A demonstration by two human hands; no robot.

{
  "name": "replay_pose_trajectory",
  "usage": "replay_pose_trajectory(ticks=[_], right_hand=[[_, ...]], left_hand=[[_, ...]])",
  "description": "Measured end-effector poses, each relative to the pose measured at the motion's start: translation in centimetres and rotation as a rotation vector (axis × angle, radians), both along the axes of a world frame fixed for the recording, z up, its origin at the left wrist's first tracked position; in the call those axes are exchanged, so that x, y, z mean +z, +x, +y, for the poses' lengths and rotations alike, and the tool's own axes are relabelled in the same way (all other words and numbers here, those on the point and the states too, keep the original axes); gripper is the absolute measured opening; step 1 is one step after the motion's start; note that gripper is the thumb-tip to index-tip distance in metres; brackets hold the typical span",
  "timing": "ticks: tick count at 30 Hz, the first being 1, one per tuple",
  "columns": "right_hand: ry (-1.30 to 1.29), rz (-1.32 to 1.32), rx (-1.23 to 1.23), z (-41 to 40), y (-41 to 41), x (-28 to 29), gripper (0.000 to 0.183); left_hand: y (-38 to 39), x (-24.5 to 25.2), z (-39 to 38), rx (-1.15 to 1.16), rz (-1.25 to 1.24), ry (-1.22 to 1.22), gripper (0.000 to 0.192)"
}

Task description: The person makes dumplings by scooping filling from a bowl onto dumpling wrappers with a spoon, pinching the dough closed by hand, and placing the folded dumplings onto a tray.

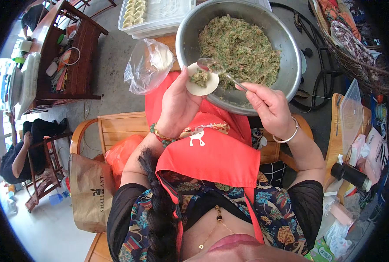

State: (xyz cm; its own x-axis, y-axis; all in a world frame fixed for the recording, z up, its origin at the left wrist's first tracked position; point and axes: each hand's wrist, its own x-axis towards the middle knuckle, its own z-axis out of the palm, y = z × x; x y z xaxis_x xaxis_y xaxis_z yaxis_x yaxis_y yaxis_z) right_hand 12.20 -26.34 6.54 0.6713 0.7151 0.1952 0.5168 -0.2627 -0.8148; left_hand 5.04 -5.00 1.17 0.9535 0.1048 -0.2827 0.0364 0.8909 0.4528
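My left hand (181,106) holds a round dumpling wrapper (209,85) with a small mound of green-flecked filling (200,78) on it. In my right hand (269,108) is a metal spoon (232,78), its bowl just above the wrapper's upper edge. A large steel bowl (291,55) stands in front of me, with a big heap of the same filling (240,49) inside. To its left lies a clear plastic bag (142,70) with pale wrappers or dough (161,59) in it. Folded dumplings (134,11) sit in rows in a plastic tray (155,28) behind the bag.
A wooden bench (122,126) is around me, with a paper bag (89,193) and a red plastic bag (124,152) on the left. Another person (21,157) sits at the far left near a wooden cabinet (80,65). A wicker basket (348,55) and a black bottle (350,177) are at the right.
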Motion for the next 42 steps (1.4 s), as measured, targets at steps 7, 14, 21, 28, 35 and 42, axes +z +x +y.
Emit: replay_pose_trajectory(ticks=[7, 14, 21, 28, 35, 42], right_hand=[[-0.106, -0.066, 0.016, 0.2, 0.1, -0.2, 0.021], [-0.088, 0.033, 0.055, 0.7, -0.3, 0.4, 0.021], [-0.115, 0.077, -0.025, 0.3, 1.3, 0.8, 0.02], [-0.32, -0.205, 0.036, 0.1, 4.2, -2.9, 0.014], [-0.492, -0.31, 0.135, 1.7, 4.7, -6.7, 0.017], [-0.591, -0.331, 0.161, 2.3, 4.7, -7.7, 0.018]], left_hand=[[0.4, -0.1, 0.1, -0.035, 0.008, 0.004, 0.049], [0.4, -0.4, 0.1, -0.042, 0.003, 0.007, 0.052], [0.5, -0.2, 0.0, 0.065, 0.119, 0.069, 0.053], [-0.5, -1.9, 3.2, 0.069, 0.009, -0.016, 0.052], [-0.7, -2.2, 3.6, 0.111, 0.052, -0.029, 0.052], [-0.8, -2.2, 3.7, 0.107, 0.027, -0.03, 0.053]])
